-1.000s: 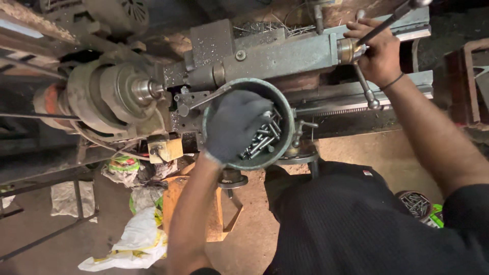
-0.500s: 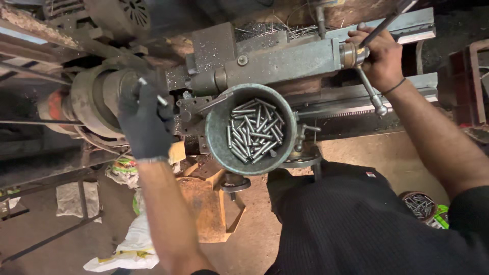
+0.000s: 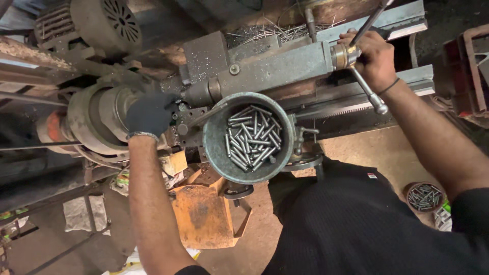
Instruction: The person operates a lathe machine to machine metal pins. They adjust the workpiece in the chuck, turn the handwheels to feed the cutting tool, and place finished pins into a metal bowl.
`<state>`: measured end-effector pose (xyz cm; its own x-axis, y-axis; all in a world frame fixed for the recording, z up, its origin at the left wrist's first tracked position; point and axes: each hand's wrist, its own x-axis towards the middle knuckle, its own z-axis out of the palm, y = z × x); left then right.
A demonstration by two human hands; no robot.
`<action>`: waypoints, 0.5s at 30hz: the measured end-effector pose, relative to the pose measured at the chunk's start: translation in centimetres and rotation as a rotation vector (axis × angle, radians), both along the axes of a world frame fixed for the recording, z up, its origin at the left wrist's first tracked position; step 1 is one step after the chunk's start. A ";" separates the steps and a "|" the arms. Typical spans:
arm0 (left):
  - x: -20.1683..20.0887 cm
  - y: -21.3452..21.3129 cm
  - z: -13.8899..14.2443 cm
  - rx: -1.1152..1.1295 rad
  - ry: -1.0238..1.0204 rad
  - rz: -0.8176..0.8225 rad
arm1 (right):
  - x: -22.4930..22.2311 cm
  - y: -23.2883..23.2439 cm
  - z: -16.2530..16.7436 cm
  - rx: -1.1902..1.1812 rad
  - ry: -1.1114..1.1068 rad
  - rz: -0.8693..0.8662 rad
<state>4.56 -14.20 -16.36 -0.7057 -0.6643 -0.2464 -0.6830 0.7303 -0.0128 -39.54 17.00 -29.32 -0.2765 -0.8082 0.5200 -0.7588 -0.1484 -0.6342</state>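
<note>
I stand over an old metal lathe (image 3: 265,71). My left hand (image 3: 150,114), in a dark glove, rests against the round chuck (image 3: 102,119) at the lathe's left end; what its fingers hold is hidden. My right hand (image 3: 374,56), bare with a black wristband, grips the spoked lever handle (image 3: 367,89) at the tailstock end. Between my hands a round green metal bowl (image 3: 214,147) sits on the machine, filled with several short steel pins (image 3: 252,137).
An orange metal stand (image 3: 204,214) stands on the dirt floor below the bowl. A smaller tub of steel pins (image 3: 424,197) sits on the floor at the right. Metal shavings (image 3: 270,33) lie on the lathe bed. A motor (image 3: 97,23) is at upper left.
My left hand came out of the bowl of pins and moved left to the chuck. My right hand stayed on the lever handle.
</note>
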 end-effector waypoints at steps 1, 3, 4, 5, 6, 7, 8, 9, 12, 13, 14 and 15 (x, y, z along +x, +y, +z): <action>0.0 0.0 0.1 0.007 -0.013 0.008 | 0.0 0.0 -0.1 0.000 -0.013 0.006; 0.0 0.1 0.4 0.006 -0.046 0.040 | 0.0 0.1 -0.5 -0.002 -0.004 0.005; 0.1 0.2 0.5 0.007 -0.061 0.056 | -0.1 0.2 -0.7 -0.001 0.001 0.006; 0.2 0.3 0.7 0.002 -0.023 0.035 | -0.2 0.3 -1.0 0.003 0.012 -0.002; 0.4 0.3 0.7 -0.004 0.015 0.014 | -0.3 0.4 -1.4 0.006 0.023 -0.010; 0.5 0.4 0.7 -0.009 0.054 -0.010 | -0.4 0.6 -1.6 0.010 0.034 -0.020; 0.6 0.4 0.7 -0.015 0.031 -0.010 | -0.4 0.8 -1.9 0.023 0.043 -0.037; 0.7 0.4 0.7 -0.019 0.009 -0.010 | -0.3 0.8 -2.1 0.038 0.052 -0.054; 0.9 0.5 0.4 -0.042 0.063 -0.039 | 0.5 0.9 -2.1 0.057 0.049 -0.048; 0.9 0.5 0.3 -0.051 0.101 -0.053 | 0.7 1.0 -1.7 0.059 0.042 -0.037; 1.0 0.5 0.2 -0.059 0.076 -0.043 | 0.9 1.3 -1.3 0.281 -0.014 -0.127; 1.1 0.6 0.2 -0.067 0.054 -0.034 | 0.9 1.8 -0.7 0.503 -0.069 -0.214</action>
